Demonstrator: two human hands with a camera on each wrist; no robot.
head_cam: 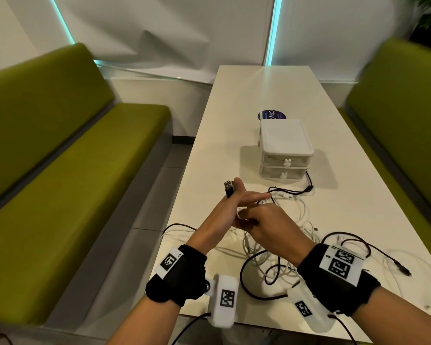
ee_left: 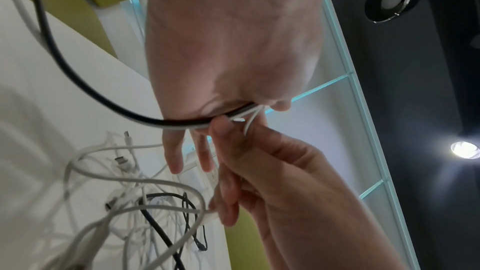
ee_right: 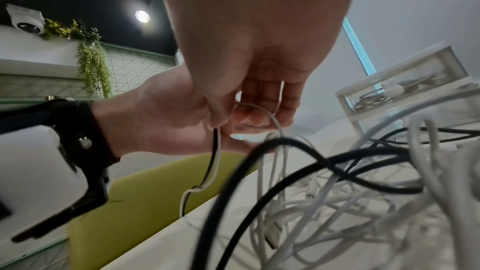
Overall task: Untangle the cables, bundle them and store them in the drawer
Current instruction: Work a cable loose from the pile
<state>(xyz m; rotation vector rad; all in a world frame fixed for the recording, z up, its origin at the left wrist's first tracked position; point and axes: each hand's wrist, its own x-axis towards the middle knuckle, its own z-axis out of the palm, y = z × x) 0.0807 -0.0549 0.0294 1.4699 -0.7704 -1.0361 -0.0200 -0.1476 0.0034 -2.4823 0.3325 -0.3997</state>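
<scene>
My left hand [head_cam: 230,206] is raised above the worktop [head_cam: 264,95] with its fingers out straight, and a black cable [ee_left: 85,87] together with a thin white cable [ee_right: 262,110] is pinned in the crook of the thumb; the black USB plug [head_cam: 229,188] sticks up past the knuckles. My right hand [head_cam: 269,227] sits just beside it, touching, fingers curled, pinching the white strand right at the left palm. From the right wrist view I see that strand arch in a small loop over my fingertips.

Below the hands lies the tangle of cables [head_cam: 279,255]: mostly white cords looped over one another, a few black ones threaded through, plugs poking out here and there. One black lead [head_cam: 301,190] runs off toward the drawer unit [head_cam: 285,150], a small white two-tier box with both drawers closed and little rabbit-shaped knobs; coiled wire shows in the upper drawer.

A round blue sticker [head_cam: 271,115] peeks out behind the box. The worktop is long and pale cream. Olive-green benches [head_cam: 67,155] flank it, with white walls and teal light strips [head_cam: 274,31] beyond.
</scene>
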